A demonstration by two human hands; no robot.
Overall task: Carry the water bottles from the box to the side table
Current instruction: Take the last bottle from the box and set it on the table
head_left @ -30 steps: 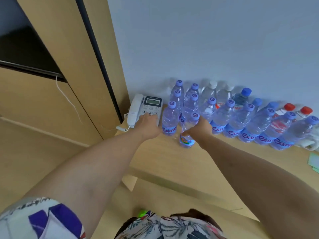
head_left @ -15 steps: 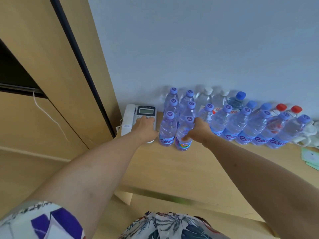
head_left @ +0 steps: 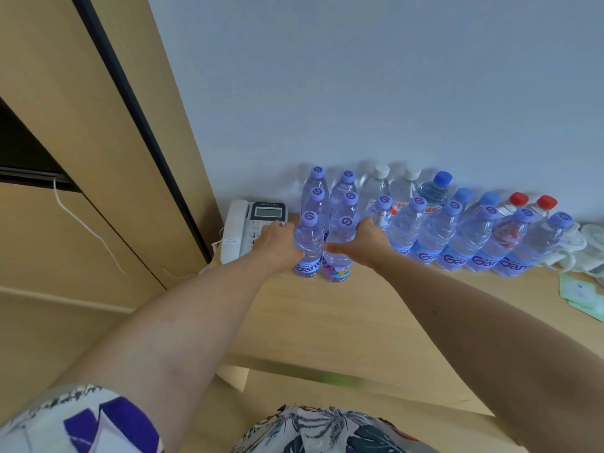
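Left hand (head_left: 277, 245) moved off the phone (head_left: 253, 223) to wrap the front-left bottle (head_left: 307, 246). Right hand (head_left: 366, 245) grips its neighbour (head_left: 338, 256), mid-frame; likely squaring both against the row.

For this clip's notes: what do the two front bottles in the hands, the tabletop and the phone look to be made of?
Two front bottles: clear thin plastic, glossy, with see-through ribbed walls and matte lilac caps. Tabletop: pale wood-look surface, satin; probably laminate, since no grain shows clearly. Phone: moulded plastic, a white matte handset beside a dark panel with a grey display.
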